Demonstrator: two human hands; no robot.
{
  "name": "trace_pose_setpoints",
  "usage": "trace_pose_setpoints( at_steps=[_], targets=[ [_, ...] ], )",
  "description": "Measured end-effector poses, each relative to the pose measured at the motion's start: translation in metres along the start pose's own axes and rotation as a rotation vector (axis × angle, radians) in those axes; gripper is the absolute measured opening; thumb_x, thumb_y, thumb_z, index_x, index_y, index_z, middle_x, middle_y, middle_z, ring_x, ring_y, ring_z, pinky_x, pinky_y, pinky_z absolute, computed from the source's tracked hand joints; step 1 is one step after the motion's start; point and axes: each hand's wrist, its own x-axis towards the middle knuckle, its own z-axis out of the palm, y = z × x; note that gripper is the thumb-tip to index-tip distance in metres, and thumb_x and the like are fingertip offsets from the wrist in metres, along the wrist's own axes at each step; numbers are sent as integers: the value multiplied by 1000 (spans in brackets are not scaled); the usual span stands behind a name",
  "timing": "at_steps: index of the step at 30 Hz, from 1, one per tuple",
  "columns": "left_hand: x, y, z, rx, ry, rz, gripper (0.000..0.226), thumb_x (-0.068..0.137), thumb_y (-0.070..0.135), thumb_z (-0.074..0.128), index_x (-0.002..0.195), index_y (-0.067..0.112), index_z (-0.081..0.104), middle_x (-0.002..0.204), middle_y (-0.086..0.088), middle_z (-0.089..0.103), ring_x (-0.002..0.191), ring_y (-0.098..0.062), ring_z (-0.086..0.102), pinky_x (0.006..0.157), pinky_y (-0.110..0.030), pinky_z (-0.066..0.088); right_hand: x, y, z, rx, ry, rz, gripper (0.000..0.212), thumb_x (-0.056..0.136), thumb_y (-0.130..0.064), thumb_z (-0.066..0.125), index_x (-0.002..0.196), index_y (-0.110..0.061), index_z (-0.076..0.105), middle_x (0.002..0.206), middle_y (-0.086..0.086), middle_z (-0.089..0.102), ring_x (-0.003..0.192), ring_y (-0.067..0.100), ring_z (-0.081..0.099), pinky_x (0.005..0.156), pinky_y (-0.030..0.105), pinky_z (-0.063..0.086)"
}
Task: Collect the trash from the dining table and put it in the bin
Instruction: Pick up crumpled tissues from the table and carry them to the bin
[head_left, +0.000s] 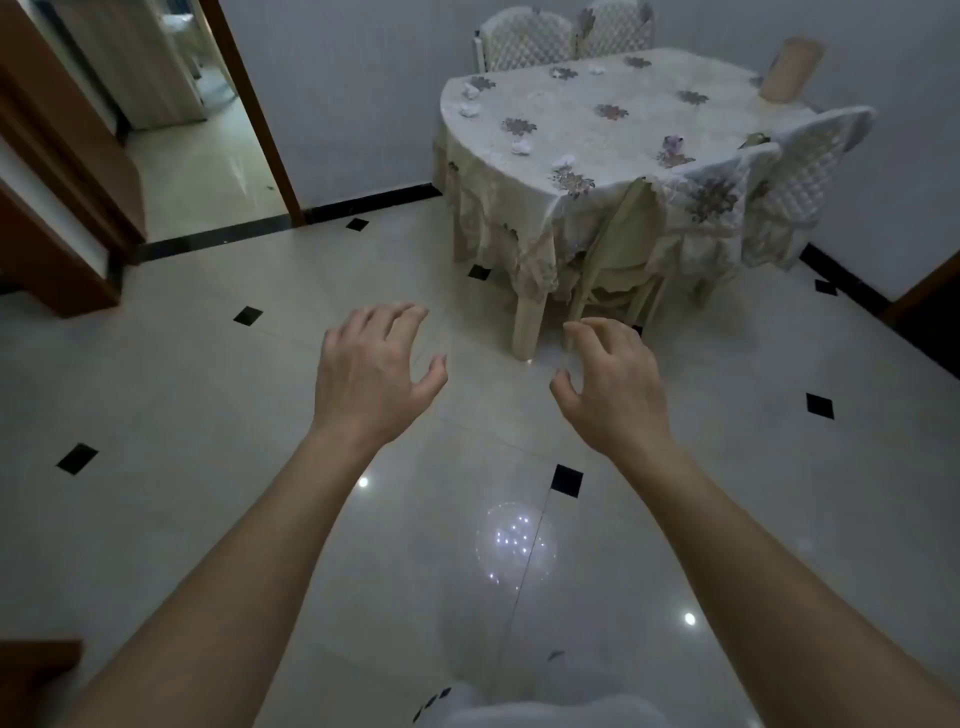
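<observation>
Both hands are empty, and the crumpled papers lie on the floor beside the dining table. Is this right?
Not quite. The head view shows the crumpled papers lying on the dining table, not on the floor. The left hand and right hand are empty.

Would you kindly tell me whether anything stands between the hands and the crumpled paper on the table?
Only floor lies between the left hand, the right hand and the table. A chair tucked in at its near side stands before the crumpled paper. No bin is in view.
</observation>
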Motion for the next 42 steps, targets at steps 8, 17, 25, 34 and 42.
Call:
trace_pose_setpoints(
  at_steps=[8, 17, 25, 34, 42],
  targets=[
    [49, -7, 33, -5, -12, 46, 54, 87, 49, 48, 130, 17, 56, 126, -3, 62, 116, -24, 53, 91, -43, 42, 42, 19, 28, -8, 10, 34, 44, 86, -28, 61, 126, -10, 58, 126, 11, 59, 122, 28, 50, 95, 44, 46],
    [174, 5, 92, 1, -30, 44, 54, 87, 47, 51, 133, 18, 54, 126, -1, 61, 115, -22, 54, 91, -42, 44, 164, 83, 58, 12, 36, 50, 43, 84, -21, 65, 125, -8, 61, 125, 12, 60, 123, 29, 51, 98, 45, 44],
    [321, 35, 150, -15, -30, 47, 53, 86, 46, 53, 131, 19, 55, 128, 0, 60, 115, -22, 53, 90, -42, 45, 299, 165, 63, 30, 82, 84, 39, 81, -20, 66, 118, -7, 64, 123, 14, 61, 121, 32, 52, 95, 46, 44],
    [422, 36, 210, -34, -42, 27, 52, 86, 47, 53, 129, 19, 57, 126, 1, 62, 114, -21, 54, 86, -41, 47, 404, 221, 93, 33, 95, 81, 43, 78, -17, 67, 118, -5, 64, 119, 14, 62, 118, 33, 54, 94, 47, 47],
    [515, 10, 274, -66, -82, 16, 49, 85, 43, 57, 126, 18, 58, 124, 0, 63, 111, -23, 55, 83, -41, 48, 496, 252, 145, 10, 29, 105, 44, 78, -20, 68, 120, -9, 63, 120, 12, 60, 117, 31, 53, 94, 45, 45]
  ],
)
